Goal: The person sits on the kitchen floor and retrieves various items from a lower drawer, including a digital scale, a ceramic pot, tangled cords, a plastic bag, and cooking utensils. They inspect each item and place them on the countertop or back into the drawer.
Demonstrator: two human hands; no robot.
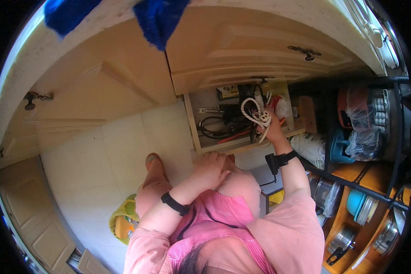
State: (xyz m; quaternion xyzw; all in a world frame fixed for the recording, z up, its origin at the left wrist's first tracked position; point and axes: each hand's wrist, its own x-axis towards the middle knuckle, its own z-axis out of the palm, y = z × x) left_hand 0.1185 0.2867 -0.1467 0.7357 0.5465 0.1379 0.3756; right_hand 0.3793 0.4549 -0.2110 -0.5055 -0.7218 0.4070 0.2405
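In an open wooden drawer [188, 120], my right hand [270, 125] is closed on a bundled cord with a white socket or plug end [264, 119]. A looped white braided cord [250, 102] stands up beside the fingers. Left of the bundle lie a coiled black cable [208, 126], a metal tool [208, 110], a thin red-orange item [234, 137] and a yellow-labelled packet [228, 92]. A red and clear plastic bag [281, 107] sits right of my hand. My left hand [210, 167] rests on my knee with nothing seen in it, its fingers slightly bent.
Cabinet doors [246, 41] rise in front, under a pale counter edge. A black metal rack [363, 188] holds wrapped items at the right, above wooden shelves with steel pots [342, 239] and blue bowls [356, 203]. A green bin [118, 219] stands on the floor at the left.
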